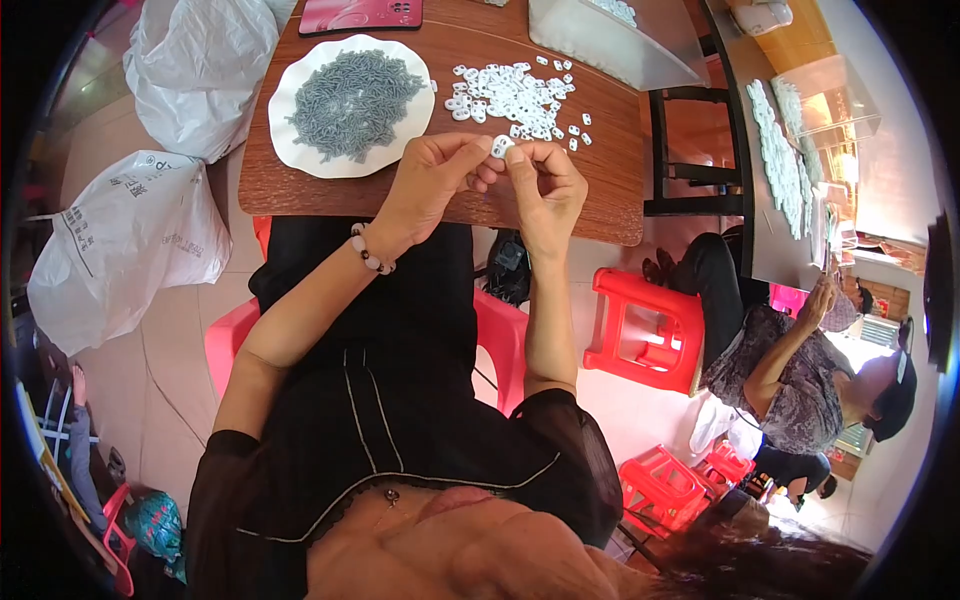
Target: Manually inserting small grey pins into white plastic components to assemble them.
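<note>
Close to the table's front edge, my left hand [430, 186] and my right hand [548, 204] meet with their fingertips. Between them they pinch a small white plastic piece [502, 146] with dark holes. Both thumbs lie along its near side, and the curled fingers hide part of it. Just beyond my fingers spreads a loose pile of similar white pieces [505, 90]. Left of it stands a white plate with a scalloped rim [285, 138], heaped with small grey rod-like parts [355, 102]. A beaded bracelet [368, 255] circles my left wrist.
A pink phone [362, 14] and a translucent bin [610, 45] rest at the table's far side. White sacks [135, 235] stand on the left. A red stool [645, 332] and a co-worker [800, 365] at another table are on the right.
</note>
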`<state>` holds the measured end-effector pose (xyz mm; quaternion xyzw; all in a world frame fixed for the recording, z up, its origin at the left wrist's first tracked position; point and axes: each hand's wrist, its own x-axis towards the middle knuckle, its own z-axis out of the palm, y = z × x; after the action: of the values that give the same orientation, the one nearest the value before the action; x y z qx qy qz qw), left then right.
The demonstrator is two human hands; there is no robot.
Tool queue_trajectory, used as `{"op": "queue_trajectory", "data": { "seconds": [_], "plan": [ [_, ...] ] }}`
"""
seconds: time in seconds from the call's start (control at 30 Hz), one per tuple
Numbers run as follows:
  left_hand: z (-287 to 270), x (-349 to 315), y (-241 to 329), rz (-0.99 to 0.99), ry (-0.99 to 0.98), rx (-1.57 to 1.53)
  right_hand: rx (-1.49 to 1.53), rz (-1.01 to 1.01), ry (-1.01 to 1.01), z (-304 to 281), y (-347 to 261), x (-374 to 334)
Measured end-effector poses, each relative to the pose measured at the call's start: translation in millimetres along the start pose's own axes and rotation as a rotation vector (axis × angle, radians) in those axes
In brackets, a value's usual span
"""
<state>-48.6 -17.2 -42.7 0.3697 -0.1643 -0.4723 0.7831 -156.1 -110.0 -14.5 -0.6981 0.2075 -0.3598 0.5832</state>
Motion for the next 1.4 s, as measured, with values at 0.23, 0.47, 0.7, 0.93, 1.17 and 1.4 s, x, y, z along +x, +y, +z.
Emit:
{"op": "queue_trajectory", "data": {
  "seconds": [0.23,0.47,0.7,0.93,1.17,1.4],
  "plan": [
    [-4.5,-7.7,2.4,0.029,0.012,0.071,-0.003,-0.003,-0.043,3.8,4.9,-2.0],
    [-6.6,-14.4,5.9,0.047,0.064,0.121,-0.014,0.044,-0.054,7.8,0.4,-4.6],
    [-7.9,-17.3,7.7,0.04,0.067,0.159,-0.02,0.072,-0.098,5.7,4.7,-3.5],
    [-7.2,-18.3,8.3,0.054,0.071,0.183,0.071,0.152,-0.102,5.8,7.4,-2.7],
    [-7.3,-18.1,8.5,0.104,0.077,0.231,0.04,0.112,-0.112,7.7,6.8,-1.6],
    [-11.6,-30.7,35.7,0.133,0.132,0.363,-0.02,0.03,-0.138,15.2,8.2,-4.2]
  ]
}}
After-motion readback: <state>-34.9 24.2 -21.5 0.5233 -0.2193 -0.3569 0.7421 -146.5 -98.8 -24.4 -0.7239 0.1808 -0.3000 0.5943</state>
